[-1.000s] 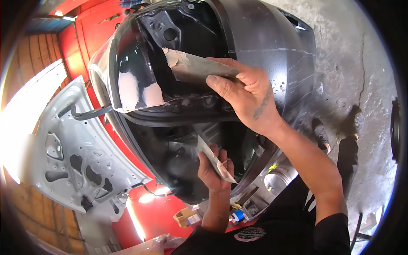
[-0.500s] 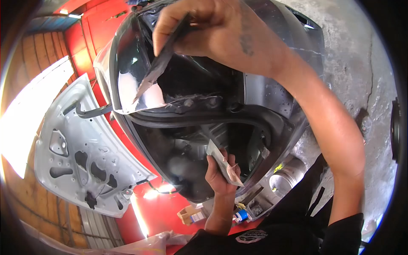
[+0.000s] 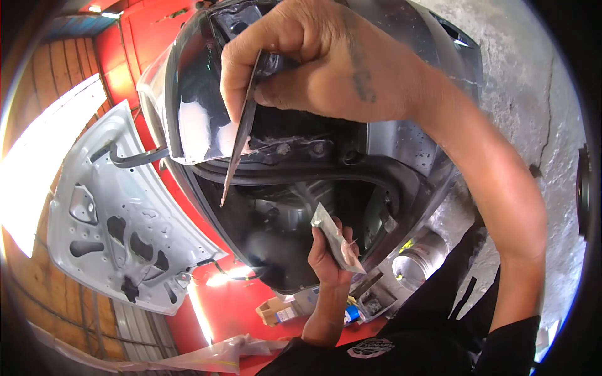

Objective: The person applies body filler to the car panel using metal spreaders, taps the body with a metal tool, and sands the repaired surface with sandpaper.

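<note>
At the top, my right hand [image 3: 313,69] pinches a thin dark filler spreader [image 3: 240,141] between thumb and fingers. Its blade hangs downward, with pinkish filler along the edge near the tip. Lower down, my left hand [image 3: 329,260] is closed around a flat grey filler plate [image 3: 331,233] carrying a lump of pink filler [image 3: 349,250]. Pale pink filler patches [image 3: 195,130] lie on the glossy dark car panel [image 3: 195,84] beyond the spreader. The blade covers part of the second patch; I cannot tell whether it touches the panel edge.
The car's dark open trunk cavity [image 3: 269,232] lies below my hands. A grey bare panel [image 3: 125,213] stands at left by a red wall. A metal bucket [image 3: 417,266], a cardboard box [image 3: 273,311] and a blue-labelled can [image 3: 352,313] sit on the floor.
My right hand has moved a little down and left, and the spreader has turned more upright, its tip now below the panel's edge. My left hand and plate have barely shifted.
</note>
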The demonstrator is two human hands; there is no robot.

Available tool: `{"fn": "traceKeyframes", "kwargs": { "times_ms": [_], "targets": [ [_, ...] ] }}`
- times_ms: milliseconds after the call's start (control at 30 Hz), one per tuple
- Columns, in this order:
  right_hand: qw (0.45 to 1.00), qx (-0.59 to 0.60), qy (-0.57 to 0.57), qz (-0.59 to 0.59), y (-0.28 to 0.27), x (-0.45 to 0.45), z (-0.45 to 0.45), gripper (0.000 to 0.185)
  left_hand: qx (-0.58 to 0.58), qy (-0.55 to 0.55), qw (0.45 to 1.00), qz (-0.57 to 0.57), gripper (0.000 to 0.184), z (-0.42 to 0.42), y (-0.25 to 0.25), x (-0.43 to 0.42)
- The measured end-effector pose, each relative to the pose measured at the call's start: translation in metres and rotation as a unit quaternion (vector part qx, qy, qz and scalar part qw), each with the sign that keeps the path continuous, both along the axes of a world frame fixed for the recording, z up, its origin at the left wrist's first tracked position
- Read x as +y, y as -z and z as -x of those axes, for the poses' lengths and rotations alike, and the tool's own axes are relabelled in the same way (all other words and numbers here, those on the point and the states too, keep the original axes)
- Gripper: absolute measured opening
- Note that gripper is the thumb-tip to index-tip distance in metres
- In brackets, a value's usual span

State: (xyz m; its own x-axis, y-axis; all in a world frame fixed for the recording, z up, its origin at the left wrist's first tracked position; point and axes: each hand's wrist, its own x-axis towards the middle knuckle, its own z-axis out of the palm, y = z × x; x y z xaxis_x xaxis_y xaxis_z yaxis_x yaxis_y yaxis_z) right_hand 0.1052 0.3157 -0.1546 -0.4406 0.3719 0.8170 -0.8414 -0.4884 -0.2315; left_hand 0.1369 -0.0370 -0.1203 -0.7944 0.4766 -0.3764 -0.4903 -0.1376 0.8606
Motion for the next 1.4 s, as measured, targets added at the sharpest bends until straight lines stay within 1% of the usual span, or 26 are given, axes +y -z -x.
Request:
{"fn": "traceKeyframes", "kwargs": {
  "times_ms": [67,133,233,333,400,500,567,600,667,700,800,833,933,1000,1033,1100,1200,1267,1367,1400],
  "targets": [
    [0.990,-0.073,0.116,0.020,-0.002,-0.014,-0.017,0.022,0.002,-0.002,1.000,0.000,0.041,0.000,0.000,0.001],
    [0.987,-0.103,0.126,0.010,-0.004,-0.020,-0.018,0.026,0.002,-0.011,1.000,0.003,0.041,-0.002,0.000,0.003],
    [0.977,-0.088,0.192,0.032,-0.003,-0.034,-0.023,0.030,-0.003,-0.024,1.000,0.004,0.042,-0.004,0.001,0.004],
    [0.976,-0.102,0.194,0.013,0.003,-0.047,-0.046,0.030,-0.009,-0.020,1.000,0.000,0.042,-0.003,0.005,0.004],
    [0.965,-0.101,0.242,0.007,0.008,-0.058,-0.055,0.034,-0.012,-0.018,1.000,0.004,0.041,-0.003,0.008,0.004],
    [0.967,-0.142,0.210,-0.003,0.020,-0.068,-0.072,0.032,-0.045,-0.032,0.998,-0.028,0.041,-0.006,0.010,0.015],
    [0.967,-0.167,0.191,-0.002,0.026,-0.072,-0.083,0.030,-0.020,-0.100,0.993,0.054,0.038,-0.017,0.003,0.042],
    [0.963,-0.176,0.202,0.005,0.026,-0.073,-0.085,0.031,-0.008,-0.132,0.987,0.095,0.036,-0.020,0.001,0.052],
    [0.955,-0.194,0.222,0.019,0.026,-0.075,-0.089,0.033,-0.012,-0.125,0.989,0.076,0.037,-0.019,0.004,0.051],
    [0.948,-0.211,0.239,0.004,0.025,-0.071,-0.091,0.035,-0.014,-0.122,0.990,0.066,0.037,-0.017,0.005,0.049],
    [0.932,-0.257,0.254,0.027,0.021,-0.066,-0.084,0.036,-0.073,-0.036,0.995,-0.058,0.041,-0.006,0.008,0.023],
    [0.940,-0.259,0.216,0.056,0.018,-0.068,-0.083,0.035,-0.060,-0.039,0.996,-0.051,0.041,-0.006,0.008,0.021],
    [0.926,-0.273,0.260,0.008,0.016,-0.068,-0.079,0.035,-0.036,-0.055,0.997,-0.025,0.041,-0.007,0.006,0.019],
    [0.906,-0.247,0.340,-0.053,0.017,-0.072,-0.075,0.041,-0.041,-0.070,0.997,-0.008,0.041,-0.006,0.006,0.015],
    [0.892,-0.232,0.379,-0.083,0.018,-0.074,-0.072,0.044,-0.047,-0.063,0.997,-0.018,0.041,-0.005,0.007,0.014],
    [0.887,-0.218,0.396,-0.098,0.018,-0.078,-0.067,0.047,-0.058,-0.049,0.997,-0.035,0.041,-0.004,0.008,0.011],
    [0.891,-0.198,0.402,-0.070,0.018,-0.086,-0.057,0.050,-0.042,-0.048,0.997,-0.035,0.041,-0.002,0.011,0.005],
    [0.891,-0.207,0.399,-0.053,0.016,-0.089,-0.056,0.051,-0.048,-0.052,0.997,-0.036,0.041,0.002,0.012,0.000],
    [0.892,-0.201,0.403,-0.034,0.017,-0.092,-0.054,0.051,-0.054,-0.057,0.996,-0.033,0.042,0.004,0.012,-0.003],
    [0.890,-0.209,0.404,-0.024,0.018,-0.094,-0.053,0.047,-0.056,-0.059,0.996,-0.033,0.042,0.004,0.012,-0.003]
  ]
}}
